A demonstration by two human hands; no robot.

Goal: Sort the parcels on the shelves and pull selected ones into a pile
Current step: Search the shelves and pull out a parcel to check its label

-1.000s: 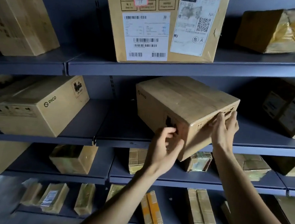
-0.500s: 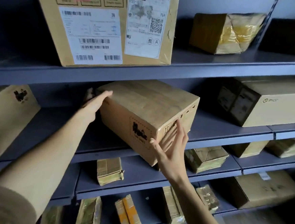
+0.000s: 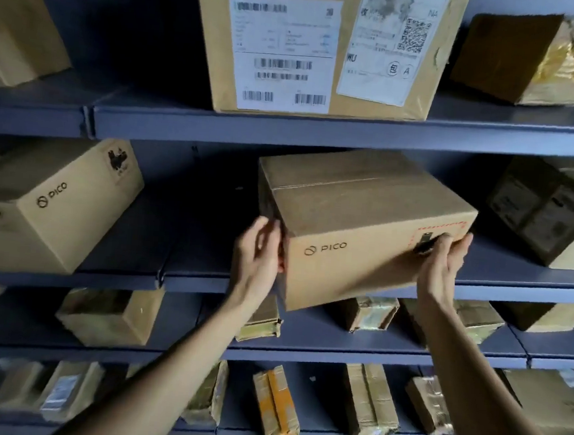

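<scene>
A brown cardboard PICO box [image 3: 357, 223] sits on the middle shelf [image 3: 198, 279], turned at an angle. Its printed front face overhangs the shelf's front edge. My left hand [image 3: 258, 253] grips the box's front left corner, fingers on the left side and thumb at the front. At the front right corner, beside a red-dashed label, my right hand [image 3: 443, 260] grips the box with fingers curled over the edge.
A large labelled carton [image 3: 323, 48] stands on the shelf above, and a taped parcel [image 3: 538, 58] lies to its right. Another PICO box [image 3: 49, 205] is at middle left, and a dark labelled box [image 3: 550, 210] at middle right. Several small taped parcels fill the lower shelves.
The box has been turned so its PICO face points at me. My left hand came from the rear left corner to the front left one. My right hand shifted to the right end.
</scene>
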